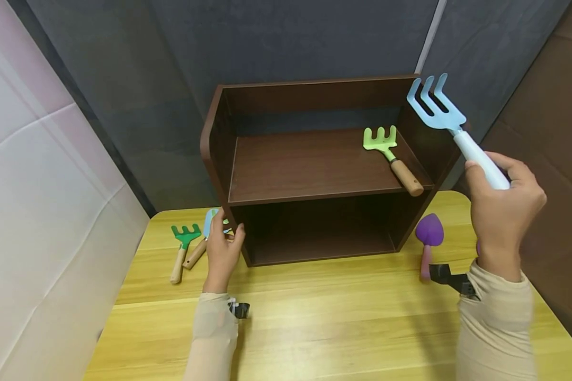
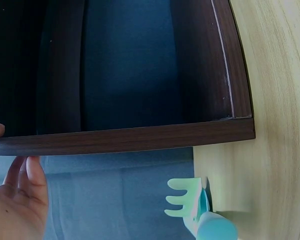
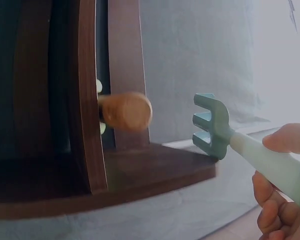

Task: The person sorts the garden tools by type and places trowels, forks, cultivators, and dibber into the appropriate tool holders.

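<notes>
A dark brown two-tier shelf (image 1: 310, 198) stands on the wooden table. My left hand (image 1: 223, 248) grips its left side panel, thumb on the inner face and fingers outside, as the left wrist view also shows. My right hand (image 1: 507, 206) holds a light blue hand fork (image 1: 438, 108) by its pale handle, raised by the shelf's upper right corner with the three tines pointing up and away. On the upper tier, at the right, lies a light green hand rake (image 1: 381, 142), its wooden handle jutting over the front edge.
Left of the shelf lie a green hand rake (image 1: 185, 235) and a blue tool (image 1: 207, 225) with a wooden handle, partly behind my left hand. To the right lies a purple trowel (image 1: 429, 231). Grey cloth (image 1: 286, 42) hangs behind, with a white panel (image 1: 43, 185) at the left.
</notes>
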{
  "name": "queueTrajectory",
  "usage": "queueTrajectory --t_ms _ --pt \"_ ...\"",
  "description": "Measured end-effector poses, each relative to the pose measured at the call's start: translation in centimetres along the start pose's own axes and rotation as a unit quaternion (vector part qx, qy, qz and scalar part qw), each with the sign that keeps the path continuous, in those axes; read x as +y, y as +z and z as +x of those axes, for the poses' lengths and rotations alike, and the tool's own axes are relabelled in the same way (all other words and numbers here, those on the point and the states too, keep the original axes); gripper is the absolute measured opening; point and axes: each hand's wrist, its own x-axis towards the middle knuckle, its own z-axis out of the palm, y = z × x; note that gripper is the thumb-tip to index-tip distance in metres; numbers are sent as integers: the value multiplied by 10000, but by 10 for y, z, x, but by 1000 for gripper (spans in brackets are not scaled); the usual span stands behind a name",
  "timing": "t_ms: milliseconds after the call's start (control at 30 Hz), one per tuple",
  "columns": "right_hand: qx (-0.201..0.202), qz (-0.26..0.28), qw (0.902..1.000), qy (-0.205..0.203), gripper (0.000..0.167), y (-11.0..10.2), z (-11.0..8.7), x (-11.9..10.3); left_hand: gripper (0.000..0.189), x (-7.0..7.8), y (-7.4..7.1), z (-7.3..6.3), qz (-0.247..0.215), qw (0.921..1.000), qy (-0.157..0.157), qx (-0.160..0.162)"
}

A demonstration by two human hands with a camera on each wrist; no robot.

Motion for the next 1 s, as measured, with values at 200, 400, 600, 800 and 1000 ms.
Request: queueTrajectory --t_ms 200,400,600,800,1000 --pt "-245 73 9996 -104 22 10 -11 -6 51 -1 -1 0 9 10000 -11 -2" --pt "-511 103 9985 -156 23 21 -24 -9 51 0 0 0 -30 10000 -37 -25" --pt "-714 28 9968 -343 27 34 -36 -7 52 1 -1 1 -12 10000 -10 -13" --pt "-881 54 9943 -596 26 44 -46 -4 53 1 0 1 17 10000 -22 -36" --pt "-1008 57 9926 -670 28 53 -54 -1 53 5 -1 3 64 10000 -20 -70"
